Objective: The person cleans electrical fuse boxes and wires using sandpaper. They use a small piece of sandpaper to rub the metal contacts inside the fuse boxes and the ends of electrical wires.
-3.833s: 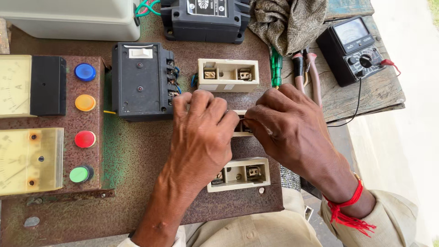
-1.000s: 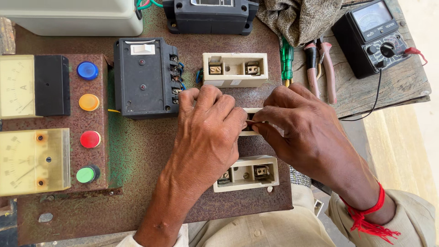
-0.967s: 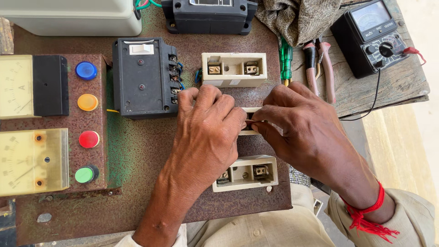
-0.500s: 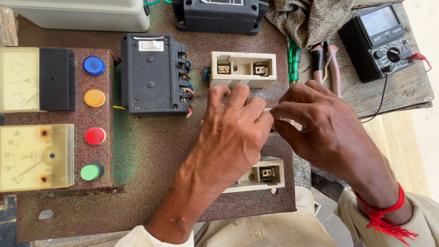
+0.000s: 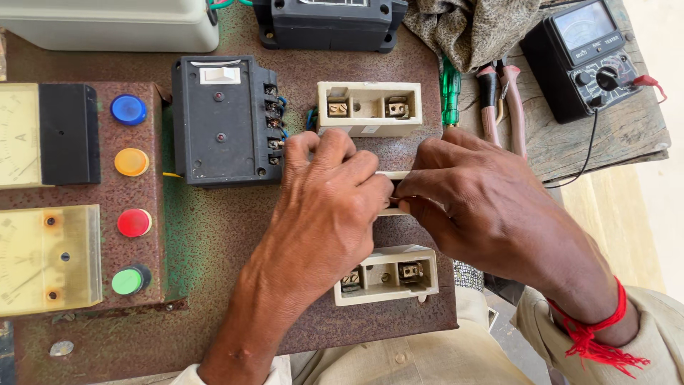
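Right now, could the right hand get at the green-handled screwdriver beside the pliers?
Probably yes: the right hand sits just below the green-handled screwdriver, nothing lying between them, though its fingers are pinching the middle cream fuse holder.

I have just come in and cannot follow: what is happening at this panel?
A person has both hands on the middle cream fuse holder of a rusty metal panel. The left hand covers it and the right hand pinches at its end. Similar holders sit above and below. A multimeter lies aside.
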